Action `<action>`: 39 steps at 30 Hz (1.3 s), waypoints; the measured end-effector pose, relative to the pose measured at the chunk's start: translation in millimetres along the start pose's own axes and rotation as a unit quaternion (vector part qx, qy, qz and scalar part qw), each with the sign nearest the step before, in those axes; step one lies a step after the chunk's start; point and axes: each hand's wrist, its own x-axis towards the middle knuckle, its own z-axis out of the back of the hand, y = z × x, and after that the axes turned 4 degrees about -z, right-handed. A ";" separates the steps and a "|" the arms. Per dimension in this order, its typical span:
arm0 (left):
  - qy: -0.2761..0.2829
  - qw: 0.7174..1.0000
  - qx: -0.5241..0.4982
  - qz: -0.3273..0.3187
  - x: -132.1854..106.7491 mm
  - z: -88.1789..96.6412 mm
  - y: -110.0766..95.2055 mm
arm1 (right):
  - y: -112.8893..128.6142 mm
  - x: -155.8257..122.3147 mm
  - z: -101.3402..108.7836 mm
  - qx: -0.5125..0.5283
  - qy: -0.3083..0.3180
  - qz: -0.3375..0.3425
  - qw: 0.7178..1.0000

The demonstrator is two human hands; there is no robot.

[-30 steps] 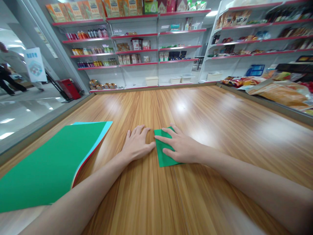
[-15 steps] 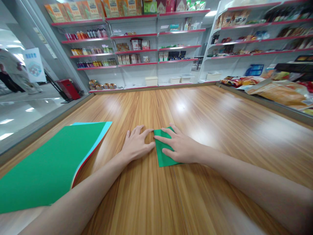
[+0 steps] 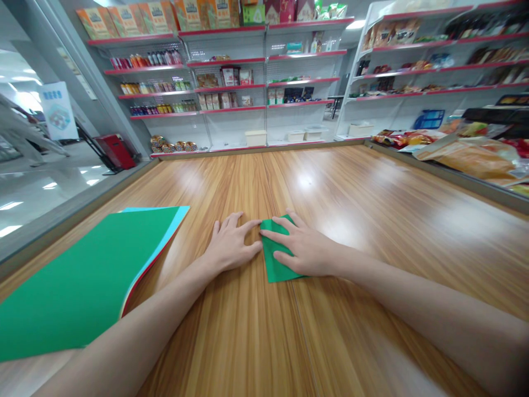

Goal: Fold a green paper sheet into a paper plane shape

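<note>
A small piece of green paper (image 3: pixel 278 272) lies flat on the wood-grain table (image 3: pixel 248 342). My right hand (image 3: pixel 303 245) rests on top of it with the fingers spread, hiding its right part. Just left of the paper, my left hand (image 3: pixel 233 242) lies on the table, fingers apart, its index fingertip and thumb tip at the paper's left edge. Whether those tips press on the edge or only meet it, I cannot tell. Neither hand grips anything.
A stack of large coloured sheets (image 3: pixel 95 275), green on top with blue and red edges showing, lies at the left beside my left forearm. A raised rim (image 3: pixel 264 148) borders the table. Packaged goods (image 3: pixel 471 157) lie beyond its right edge. Stocked shelves (image 3: pixel 231 85) stand behind.
My hands and the green paper look the same as before. In the far left background, a person has shifted position.
</note>
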 end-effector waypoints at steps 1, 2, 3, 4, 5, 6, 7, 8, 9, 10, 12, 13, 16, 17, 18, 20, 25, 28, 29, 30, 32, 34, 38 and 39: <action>0.009 1.000 0.000 -0.004 -0.9 2.0 -0.2 | 0.0 -0.1 0.1 0.003 -0.001 0.000 1.000; 0.023 1.000 -0.001 -0.011 -2.0 4.1 -0.5 | 0.0 -0.2 0.1 0.005 -0.001 0.001 1.000; 0.039 0.999 -0.002 -0.020 -3.2 6.1 -0.9 | -0.1 -0.2 0.0 0.006 -0.001 0.001 1.000; 0.053 0.998 -0.002 -0.031 -4.4 8.0 -1.4 | -0.3 -0.1 -0.3 0.006 0.000 0.003 1.000; 0.064 0.997 0.001 -0.047 -5.5 9.5 -2.1 | -0.5 0.1 -0.7 0.004 0.001 0.005 1.000; 0.070 0.995 0.009 -0.066 -6.3 10.6 -2.8 | -0.9 0.3 -1.1 0.002 0.001 0.006 1.000; 0.072 0.993 0.018 -0.086 -6.8 11.3 -3.6 | -1.3 0.5 -1.6 0.001 0.001 0.006 1.000; 0.073 0.991 0.028 -0.105 -7.1 11.6 -4.5 | -1.8 0.7 -2.1 0.000 0.001 0.004 1.000; 0.074 0.989 0.035 -0.122 -7.0 11.8 -5.4 | -2.2 0.9 -2.6 -0.002 0.000 0.001 1.000; 0.077 0.987 0.038 -0.135 -6.8 12.0 -6.2 | -2.5 0.9 -3.0 -0.004 0.001 -0.001 1.000; 0.084 0.985 0.036 -0.147 -6.3 12.5 -7.6 | -2.9 0.3 -3.7 -0.009 0.004 -0.003 1.000; 0.085 0.984 0.036 -0.149 -6.1 12.9 -8.2 | -2.9 -0.3 -4.2 -0.012 0.006 -0.006 1.000; 0.083 0.985 0.042 -0.144 -5.6 14.7 -9.8 | -2.5 -3.1 -6.9 -0.013 0.008 -0.037 0.999; 0.083 0.986 0.046 -0.140 -5.3 15.3 -10.3 | -2.2 -4.1 -8.1 -0.012 0.008 -0.050 0.999; 0.084 0.986 0.050 -0.138 -4.8 15.8 -10.7 | -1.8 -5.1 -9.3 -0.012 0.007 -0.059 0.998; 0.088 0.984 0.058 -0.141 -3.4 16.5 -11.4 | -1.1 -6.7 -11.1 -0.012 0.003 -0.066 0.998; 0.097 0.983 0.060 -0.146 -0.7 18.6 -13.7 | 0.5 -9.8 -10.3 0.001 -0.011 -0.064 0.998; 0.107 0.982 0.061 -0.140 -1.2 21.1 -16.6 | 1.0 -11.9 -8.5 0.009 -0.012 -0.063 0.998; 0.111 0.982 0.060 -0.138 -1.7 22.1 -17.8 | 1.2 -12.5 -7.9 0.010 -0.012 -0.064 0.998; 0.115 0.982 0.060 -0.135 -2.2 23.1 -19.0 | 1.5 -13.1 -7.2 0.011 -0.013 -0.064 0.998; 0.118 0.982 0.062 -0.132 -2.8 25.6 -21.4 | 2.3 -14.0 -5.0 0.011 -0.012 -0.065 0.998; 0.110 0.981 0.068 -0.142 -2.2 28.6 -23.8 | 3.4 -14.4 -1.5 0.011 -0.009 -0.064 0.998; 0.098 0.977 0.073 -0.178 4.0 35.6 -27.9 | 6.0 -14.6 4.9 0.012 0.001 -0.058 0.998; 0.101 0.975 0.071 -0.182 6.2 37.1 -28.7 | 6.8 -14.7 4.6 0.012 0.003 -0.060 0.998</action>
